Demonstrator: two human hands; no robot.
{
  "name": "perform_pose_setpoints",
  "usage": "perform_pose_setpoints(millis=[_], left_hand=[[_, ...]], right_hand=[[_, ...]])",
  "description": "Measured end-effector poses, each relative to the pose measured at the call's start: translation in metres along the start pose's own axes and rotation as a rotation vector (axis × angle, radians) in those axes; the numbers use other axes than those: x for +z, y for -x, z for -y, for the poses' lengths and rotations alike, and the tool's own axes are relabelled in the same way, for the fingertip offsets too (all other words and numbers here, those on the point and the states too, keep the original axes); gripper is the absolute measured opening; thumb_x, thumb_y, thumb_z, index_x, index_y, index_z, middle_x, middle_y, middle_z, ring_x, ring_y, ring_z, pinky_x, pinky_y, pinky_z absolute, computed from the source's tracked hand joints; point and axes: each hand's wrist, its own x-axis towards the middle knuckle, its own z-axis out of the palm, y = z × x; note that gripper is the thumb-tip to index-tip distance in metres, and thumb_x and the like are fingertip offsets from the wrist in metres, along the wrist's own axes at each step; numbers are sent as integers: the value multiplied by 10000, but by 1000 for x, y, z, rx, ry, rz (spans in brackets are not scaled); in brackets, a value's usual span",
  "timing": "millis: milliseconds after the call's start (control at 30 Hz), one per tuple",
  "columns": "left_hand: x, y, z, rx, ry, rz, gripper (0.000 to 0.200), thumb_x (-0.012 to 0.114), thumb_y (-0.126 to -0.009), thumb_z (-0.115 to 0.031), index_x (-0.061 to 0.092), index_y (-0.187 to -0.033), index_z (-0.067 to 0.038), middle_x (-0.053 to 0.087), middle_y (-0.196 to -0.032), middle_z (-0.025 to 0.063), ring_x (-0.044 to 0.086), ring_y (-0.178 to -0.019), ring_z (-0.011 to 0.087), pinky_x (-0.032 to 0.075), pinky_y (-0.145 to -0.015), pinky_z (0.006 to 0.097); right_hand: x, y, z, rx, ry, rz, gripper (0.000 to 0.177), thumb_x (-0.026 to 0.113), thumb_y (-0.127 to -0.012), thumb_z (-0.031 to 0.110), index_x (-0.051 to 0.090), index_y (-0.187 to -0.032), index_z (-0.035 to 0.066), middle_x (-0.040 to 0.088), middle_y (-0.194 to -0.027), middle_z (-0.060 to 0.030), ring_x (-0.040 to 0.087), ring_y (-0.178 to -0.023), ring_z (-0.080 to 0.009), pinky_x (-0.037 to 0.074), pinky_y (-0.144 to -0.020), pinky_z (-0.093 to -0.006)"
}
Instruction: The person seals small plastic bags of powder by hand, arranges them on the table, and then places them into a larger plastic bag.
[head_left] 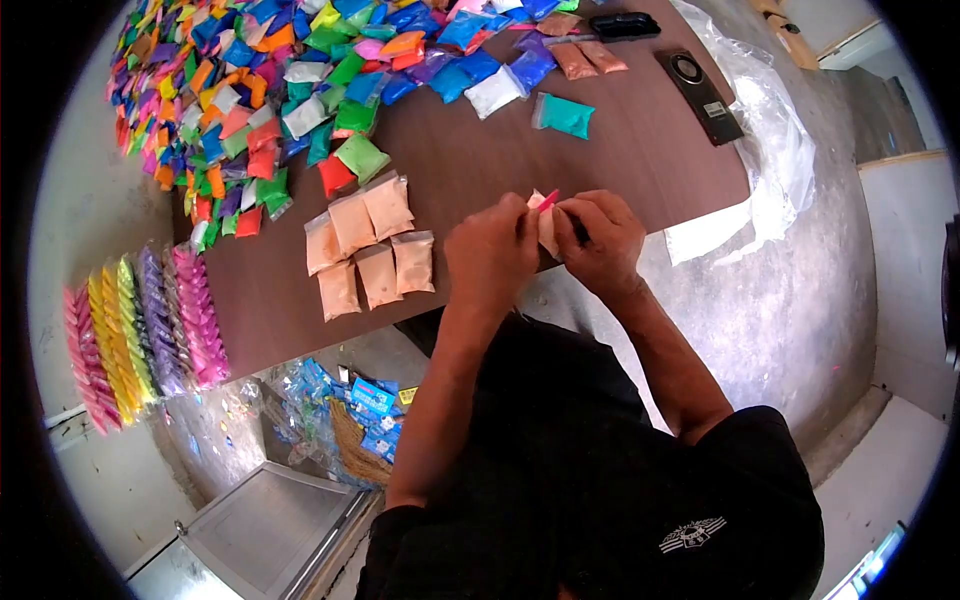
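Over the front edge of the table, both my hands are closed on a small peach-coloured packet (546, 228). My left hand (488, 250) grips its left side and my right hand (606, 238) pinches the right side, fingers bent. A thin bright pink strip (549, 200) sticks up at the packet's top between the hands; I cannot make out which fingers hold it. To the left of my left hand, several similar clear bags of peach material (380, 275) lie in two rows on the brown table (460, 170).
A large heap of colourful packets (250, 90) covers the table's far left. A teal packet (566, 116), a black rectangular device (698, 97) and a black object (625, 25) lie farther back. Clear plastic sheeting (765, 130) hangs off the right edge. Long strips of coloured packets (150, 325) hang at left.
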Motion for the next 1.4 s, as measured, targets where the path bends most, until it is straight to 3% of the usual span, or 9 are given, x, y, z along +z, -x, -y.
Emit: perform_pose_setpoints(millis=[200,467,567,767,800,867,1233,1300,1400], left_hand=[[-7,-12,18,-64,-33,-23,190,717,-969,-194,693,-875,-30,704,-728,166,717,-676,356,533,-615,410],[5,30,9,-29,228,-95,156,724,-985,-149,669,-910,-24,693,-740,160,695,-631,306,506,-583,393],[4,31,17,-69,100,-116,154,720,-989,-145,670,-914,-20,694,-741,161,700,-639,294,503,-579,385],[1,22,27,-112,176,-158,154,732,-985,-146,674,-932,-14,697,-742,161,686,-621,253,503,-578,354],[-1,23,21,-112,177,-156,154,732,-985,-146,674,-932,-14,697,-742,161,686,-621,253,503,-578,354],[-3,30,8,-167,328,-104,155,718,-978,-164,647,-906,-47,700,-776,161,697,-694,367,524,-604,429],[8,19,18,-106,144,-85,186,689,-989,-188,629,-879,-51,701,-766,164,699,-711,384,517,-611,473],[7,18,18,-138,137,-134,180,727,-979,-170,678,-910,-11,702,-742,181,708,-650,341,525,-609,407],[5,20,16,-159,172,-181,169,726,-977,-161,679,-908,-14,695,-732,182,704,-637,325,523,-608,402]], right_hand=[[0,-1,2,4,19,8,113,810,-817,89,729,-894,72,701,-885,-79,696,-786,-272,574,-685,-385],[0,-3,3,-6,24,-1,114,799,-809,74,723,-894,72,692,-865,-76,689,-765,-267,562,-653,-380],[-1,-2,3,15,25,29,110,790,-809,75,721,-896,71,686,-848,-76,681,-747,-263,558,-646,-381],[-2,-5,8,38,69,55,191,762,-826,81,735,-1014,72,677,-828,-69,662,-708,-265,554,-638,-381],[-3,-4,6,33,69,61,216,759,-825,78,738,-1040,71,685,-835,-77,667,-712,-269,556,-638,-382],[-1,-2,6,28,68,69,242,756,-824,75,740,-1065,70,692,-842,-85,672,-716,-273,557,-638,-384],[-3,-7,11,48,61,86,250,750,-835,76,743,-1084,60,701,-822,-90,689,-724,-282,567,-638,-389],[-3,-5,8,56,63,83,244,763,-833,90,741,-1075,67,694,-841,-87,694,-737,-277,572,-642,-385],[-1,-6,11,63,49,40,238,790,-828,120,736,-1058,81,682,-887,-88,703,-767,-272,582,-654,-377]])
